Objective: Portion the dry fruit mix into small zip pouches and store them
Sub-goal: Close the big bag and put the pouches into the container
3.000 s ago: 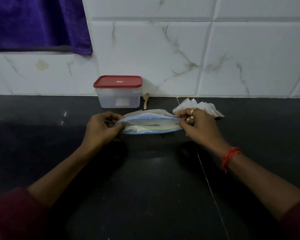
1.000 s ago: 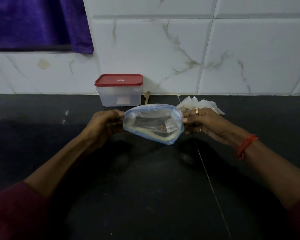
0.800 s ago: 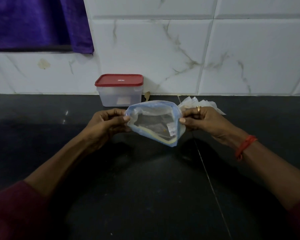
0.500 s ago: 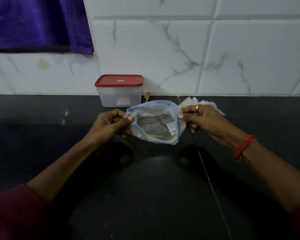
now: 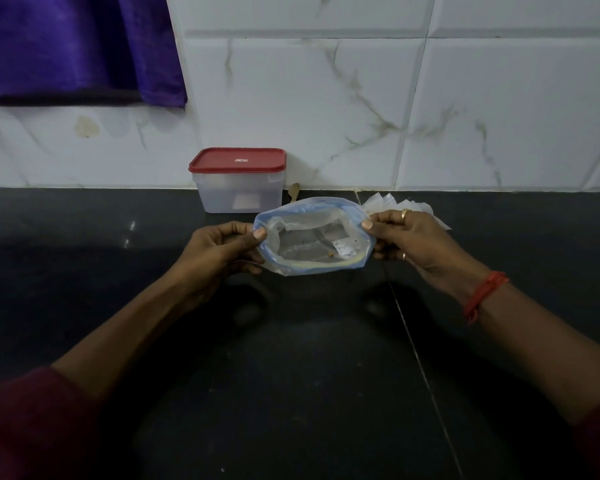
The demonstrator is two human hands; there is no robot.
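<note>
A clear zip bag point(image 5: 314, 237) with a blue zip rim is held above the black counter, its mouth spread wide toward me. My left hand point(image 5: 219, 247) pinches the left end of the rim and my right hand point(image 5: 406, 237) pinches the right end. Inside I see only a few small crumbs and a white label. A pile of small clear zip pouches point(image 5: 395, 204) lies behind my right hand, partly hidden by it. A translucent box with a red lid point(image 5: 238, 180) stands closed by the wall.
A small wooden spoon point(image 5: 294, 191) leans at the wall just right of the box. The black counter point(image 5: 291, 358) runs toward me with a thin seam on the right. White marble tiles back it, and a purple cloth point(image 5: 77, 46) hangs at the upper left.
The bag went from flat and nearly closed to pulled wide open. Both hands shifted slightly while holding its ends; over the last half second the mouth widened sideways.
</note>
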